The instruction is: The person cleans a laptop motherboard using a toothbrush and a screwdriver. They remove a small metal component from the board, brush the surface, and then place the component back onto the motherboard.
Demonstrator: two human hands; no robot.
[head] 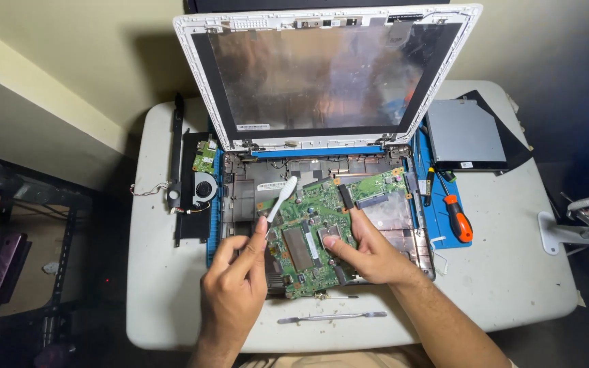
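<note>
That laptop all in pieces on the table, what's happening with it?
A person has an opened laptop on a small white table. The right hand steadies the green motherboard, tilted up out of the base. The left hand holds a white toothbrush with its head at the board's upper left edge. A removed fan lies to the left, an orange-handled screwdriver and a drive to the right, and a metal pry tool in front.

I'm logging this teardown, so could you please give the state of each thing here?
Laptop lid: open, bezel removed.
Motherboard: exposed, lying in the chassis.
Toothbrush: in left hand grip.
Right hand: pressing on motherboard.
Cooling fan: removed, on table.
Screwdriver: lying on blue mat.
Optical drive: removed, set aside.
</note>
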